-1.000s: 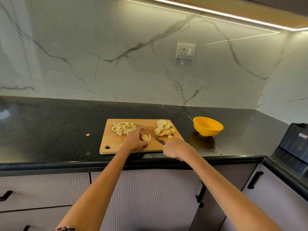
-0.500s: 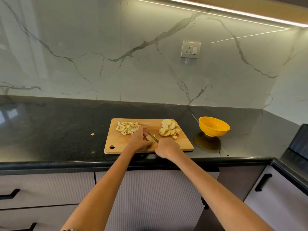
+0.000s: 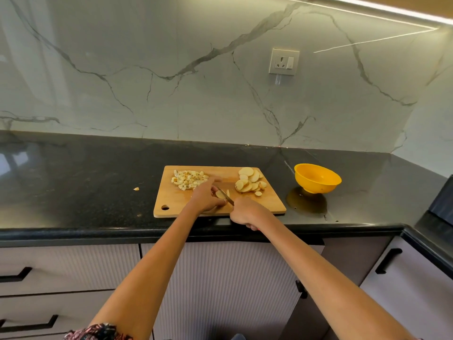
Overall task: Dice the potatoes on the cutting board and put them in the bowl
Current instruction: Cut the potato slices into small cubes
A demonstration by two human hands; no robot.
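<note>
Potato slice pinched by left hand; right hand grips knife; no legible writing.

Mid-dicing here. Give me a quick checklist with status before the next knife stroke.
1. Right hand grips knife: ok.
2. Left hand steadies the potato piece: ok.
3. Left fingertips clear of the blade: cannot tell, they sit very close.
4. Board flat on the counter: ok.
5. Slices waiting to be diced: ok.
6. Bowl ready, right of board: ok; dice not yet in it.
</note>
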